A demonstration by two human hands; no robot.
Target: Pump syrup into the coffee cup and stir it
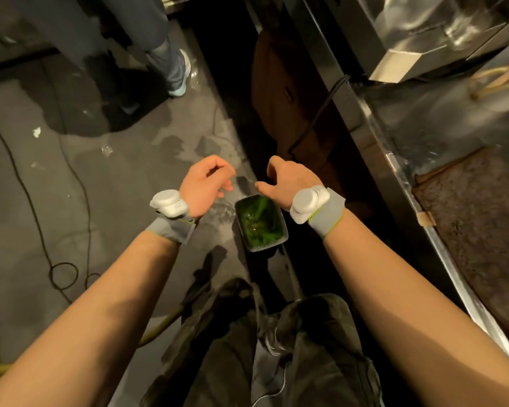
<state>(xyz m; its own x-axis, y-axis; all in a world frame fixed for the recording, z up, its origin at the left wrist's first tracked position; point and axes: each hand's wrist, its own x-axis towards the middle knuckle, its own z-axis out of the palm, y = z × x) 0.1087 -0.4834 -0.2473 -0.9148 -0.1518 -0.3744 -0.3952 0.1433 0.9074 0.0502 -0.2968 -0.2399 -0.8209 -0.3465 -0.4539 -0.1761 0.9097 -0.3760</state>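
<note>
No coffee cup, syrup pump or stirrer is in view. My left hand [206, 183] hangs over the wet floor with its fingers loosely curled and nothing in it. My right hand [285, 180] is a little to the right, fingers apart and pointing down, also holding nothing. Both wrists carry white sensor units on grey bands. Between and just below the hands, a small grey rectangular tub [260, 223] with green contents stands on the floor.
A steel counter edge [394, 177] runs along the right, with a brown mat [482, 218] on top and a metal machine [423, 33] behind. Cables [62, 271] and a yellow hose [159, 327] lie on the grey floor. Another person's legs [165, 54] stand at upper left.
</note>
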